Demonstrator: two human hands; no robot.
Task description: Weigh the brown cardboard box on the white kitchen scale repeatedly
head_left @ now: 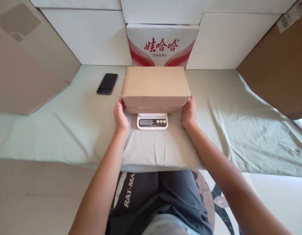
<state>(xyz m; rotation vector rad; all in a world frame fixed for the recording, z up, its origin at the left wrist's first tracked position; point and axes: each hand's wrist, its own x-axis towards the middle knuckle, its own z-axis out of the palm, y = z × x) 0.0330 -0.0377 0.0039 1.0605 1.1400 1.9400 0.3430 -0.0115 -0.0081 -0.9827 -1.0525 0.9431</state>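
Nearest the head camera I log dark trousers (138,195) with pale lettering down one leg (I read "RAT-MA" before it runs out of sight), over a pale floor with a patterned stone inlay (206,192). Two bare forearms reach forward from the lower edge, well apart.

Beyond them lies a pale green cloth (212,137), creased most on the right, covering the work surface and hanging over its front edge. On it, between the hands, sits a white digital scale (152,126), its display and three round buttons towards me. Faint digits show; I cannot read them with confidence.

The small brown carton (156,81) is above the scale, hiding most of its platform. The left hand (120,115) is at the carton's left near corner, the right hand (189,113) at its right one. The hands are apart from each other and clamped on the carton from opposite sides. Most fingertips are hidden, and I cannot tell how much weight the hands bear.

Farther left, a dark phone (107,84) lies flat, clear of the carton. Large cardboard boxes flank the surface, one left (33,65), one right (278,62). At the back, behind the carton, stands a white box with red characters (163,44), among plain white panels (89,37).
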